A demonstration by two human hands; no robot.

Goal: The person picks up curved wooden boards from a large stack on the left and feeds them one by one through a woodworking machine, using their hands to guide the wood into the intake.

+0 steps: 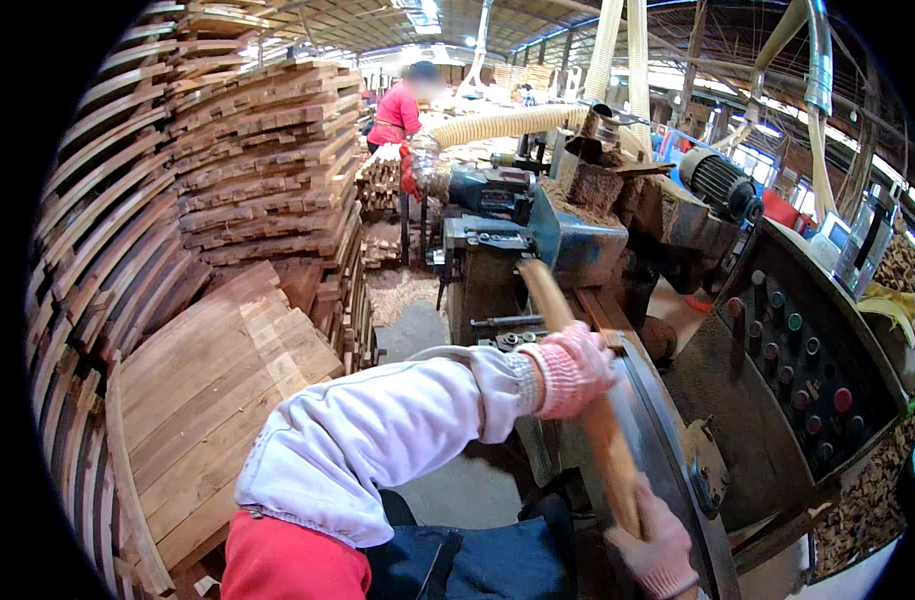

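A long, slightly curved wooden slat slants across the metal machine bed in front of me. My left hand, in a pink-and-white knit glove, is closed around its middle. Gloved in the same way, my right hand grips the near end of the slat. Its far end points up toward the blue machine guard, which has sawdust heaped above it. The steel rail of the bed runs beneath and to the right of the slat. My left glove hides part of the wood.
A slanted control panel with several round buttons stands at the right. Tall stacks of wooden pieces and flat boards fill the left. A ribbed hose crosses behind the machine, near an electric motor. Farther back stands a person in red.
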